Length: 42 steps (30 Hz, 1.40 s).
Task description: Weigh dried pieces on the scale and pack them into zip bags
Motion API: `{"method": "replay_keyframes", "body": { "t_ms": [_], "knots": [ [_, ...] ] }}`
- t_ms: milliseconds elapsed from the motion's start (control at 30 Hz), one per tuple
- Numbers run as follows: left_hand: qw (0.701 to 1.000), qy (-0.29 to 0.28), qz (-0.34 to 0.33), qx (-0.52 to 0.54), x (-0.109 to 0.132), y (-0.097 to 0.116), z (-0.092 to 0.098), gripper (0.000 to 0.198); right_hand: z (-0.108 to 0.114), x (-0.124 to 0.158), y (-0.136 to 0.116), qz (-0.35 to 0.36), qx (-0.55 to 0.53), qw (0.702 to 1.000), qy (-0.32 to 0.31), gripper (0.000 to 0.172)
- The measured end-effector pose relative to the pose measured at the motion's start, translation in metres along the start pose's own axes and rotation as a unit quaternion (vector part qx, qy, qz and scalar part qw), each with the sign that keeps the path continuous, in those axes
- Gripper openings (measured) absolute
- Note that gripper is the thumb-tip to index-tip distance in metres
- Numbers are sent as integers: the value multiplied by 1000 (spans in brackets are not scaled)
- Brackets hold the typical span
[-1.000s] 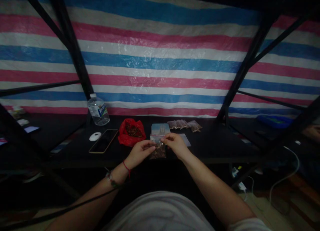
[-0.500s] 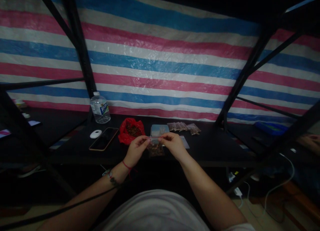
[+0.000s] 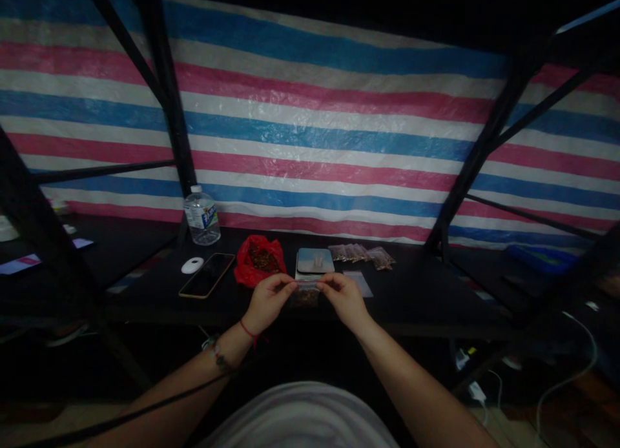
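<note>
A small clear zip bag point(image 3: 306, 297) with brown bits in it hangs by its top edge between my hands. My left hand point(image 3: 271, 298) pinches the left end of that edge, and my right hand point(image 3: 343, 297) pinches the right end. Just behind the bag lies a small flat scale point(image 3: 310, 261) with a pale top; a small clear item on it is too faint to name. To the left of the scale, an open red plastic bag point(image 3: 242, 270) holds more brown bits. Several filled zip bags point(image 3: 356, 252) lie in a row at the scale's right.
A flat, pale empty bag point(image 3: 361, 284) lies beside my right hand. Leftward on the black table point(image 3: 416, 299) are a phone point(image 3: 208, 275), a white rounded case point(image 3: 192, 265) and a clear plastic bottle point(image 3: 202, 217). Black metal posts point(image 3: 169, 106) frame both sides before a striped sheet point(image 3: 310, 138).
The whole view has shifted, so the table things sit slightly lower and further right. Both hands still pinch the zip bag's top; less of its contents shows now.
</note>
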<state>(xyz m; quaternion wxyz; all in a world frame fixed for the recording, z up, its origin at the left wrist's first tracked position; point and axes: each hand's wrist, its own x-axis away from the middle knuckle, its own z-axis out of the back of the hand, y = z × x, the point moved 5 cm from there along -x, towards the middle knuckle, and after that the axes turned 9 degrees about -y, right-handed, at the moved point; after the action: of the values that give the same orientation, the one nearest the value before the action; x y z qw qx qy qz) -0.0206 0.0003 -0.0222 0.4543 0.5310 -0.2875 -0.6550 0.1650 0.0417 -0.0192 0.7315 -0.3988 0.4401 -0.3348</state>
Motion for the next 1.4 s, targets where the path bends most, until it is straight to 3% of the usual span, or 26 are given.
{"method": "replay_keyframes", "body": {
  "t_ms": [167,400,600,1067,1400],
  "knots": [
    [999,-36,-4,-11,1,1,-5,22,-5,0,7,0,-8,1000,-7,16],
    [998,-42,-5,-40,4,-2,-7,19,-16,3,7,7,-24,999,-48,14],
    [996,-65,-8,-61,6,-1,-12,21,-15,6,5,15,31,998,-45,12],
    [986,-90,-68,-120,9,13,-17,17,-20,13,-18,121,143,980,-62,9],
    [988,-53,-43,-136,-3,3,4,18,5,-3,0,13,63,998,-25,13]
  ]
}}
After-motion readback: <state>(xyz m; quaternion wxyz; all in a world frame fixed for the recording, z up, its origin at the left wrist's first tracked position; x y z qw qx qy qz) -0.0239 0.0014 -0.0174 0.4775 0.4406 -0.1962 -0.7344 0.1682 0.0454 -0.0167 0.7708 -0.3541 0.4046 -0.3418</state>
